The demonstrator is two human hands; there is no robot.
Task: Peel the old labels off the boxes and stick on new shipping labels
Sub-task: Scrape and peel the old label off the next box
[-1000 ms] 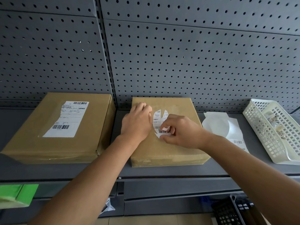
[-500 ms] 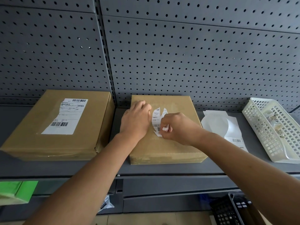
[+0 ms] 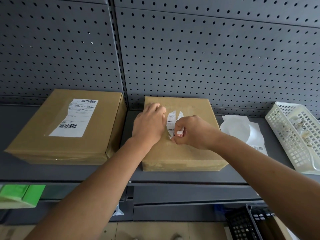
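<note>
The right hand (image 3: 192, 132) pinches a curled-up strip of the torn old label (image 3: 171, 121), fingers bent tight around it. The left hand (image 3: 149, 123) rests on the middle box (image 3: 181, 153) just beside the label, fingers loosely bent and gripping nothing. To the left on the shelf (image 3: 86, 172) sits a second box (image 3: 34, 144) with a whole label (image 3: 76, 116). White sheets (image 3: 242, 130) and a basket (image 3: 292, 135) lie to the right.
</note>
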